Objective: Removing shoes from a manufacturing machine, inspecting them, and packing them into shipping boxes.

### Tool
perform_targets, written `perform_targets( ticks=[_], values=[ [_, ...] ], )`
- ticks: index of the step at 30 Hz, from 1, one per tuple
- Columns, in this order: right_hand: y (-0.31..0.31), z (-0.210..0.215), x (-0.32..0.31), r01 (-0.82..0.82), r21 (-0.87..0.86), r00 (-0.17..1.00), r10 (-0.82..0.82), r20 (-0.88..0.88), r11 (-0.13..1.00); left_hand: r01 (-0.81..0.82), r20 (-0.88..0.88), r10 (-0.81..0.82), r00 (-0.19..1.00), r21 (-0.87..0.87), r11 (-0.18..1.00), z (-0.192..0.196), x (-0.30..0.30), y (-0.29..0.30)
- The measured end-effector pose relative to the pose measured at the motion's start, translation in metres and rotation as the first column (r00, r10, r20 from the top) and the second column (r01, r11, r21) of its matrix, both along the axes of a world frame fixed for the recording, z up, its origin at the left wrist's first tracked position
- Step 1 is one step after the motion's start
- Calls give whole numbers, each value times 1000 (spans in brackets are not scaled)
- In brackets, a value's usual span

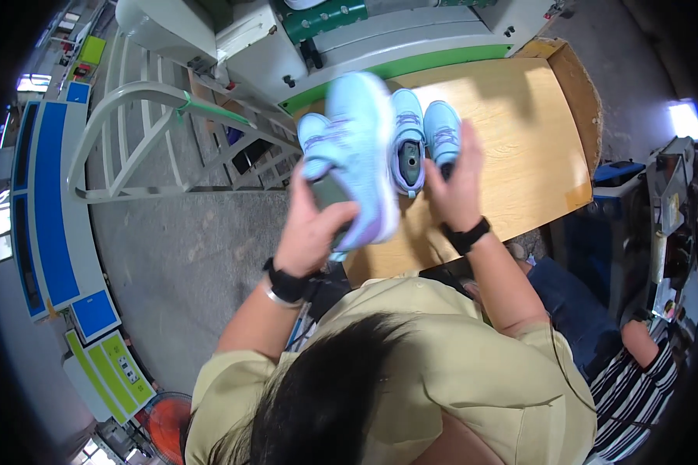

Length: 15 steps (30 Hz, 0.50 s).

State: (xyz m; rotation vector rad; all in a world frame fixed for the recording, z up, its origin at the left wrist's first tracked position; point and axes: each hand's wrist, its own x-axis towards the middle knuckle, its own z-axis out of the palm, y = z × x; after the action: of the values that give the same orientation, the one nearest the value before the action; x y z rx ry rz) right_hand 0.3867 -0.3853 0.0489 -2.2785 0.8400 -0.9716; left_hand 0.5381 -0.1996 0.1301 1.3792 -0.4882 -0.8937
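Shoe (pixel 361 155) is up off the counter (pixel 512 139), your left hand (pixel 312 225) wrapped round its heel end. Right hand (pixel 454 182) is spread flat against another shoe (pixel 442 132) near the counter's back edge. Swing the raised one carelessly and I'd guess it clips the middle shoe (pixel 408 139).

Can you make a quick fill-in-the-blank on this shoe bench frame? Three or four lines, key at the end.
1. The left hand holds up a light ____ shoe above the bench.
2. The right hand touches a shoe resting on the ____ table.
3. Each wrist wears a ____ band.
4. On the floor at lower left stands a red ____.

Missing words: blue; wooden; black; fan
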Motion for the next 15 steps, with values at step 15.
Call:
perform_targets(
  ticks=[15],
  values=[
    [44,-30,84,-132,678,978,-16,207,724,-237,-326,221,919,-7,972,34,29,75]
  ],
)
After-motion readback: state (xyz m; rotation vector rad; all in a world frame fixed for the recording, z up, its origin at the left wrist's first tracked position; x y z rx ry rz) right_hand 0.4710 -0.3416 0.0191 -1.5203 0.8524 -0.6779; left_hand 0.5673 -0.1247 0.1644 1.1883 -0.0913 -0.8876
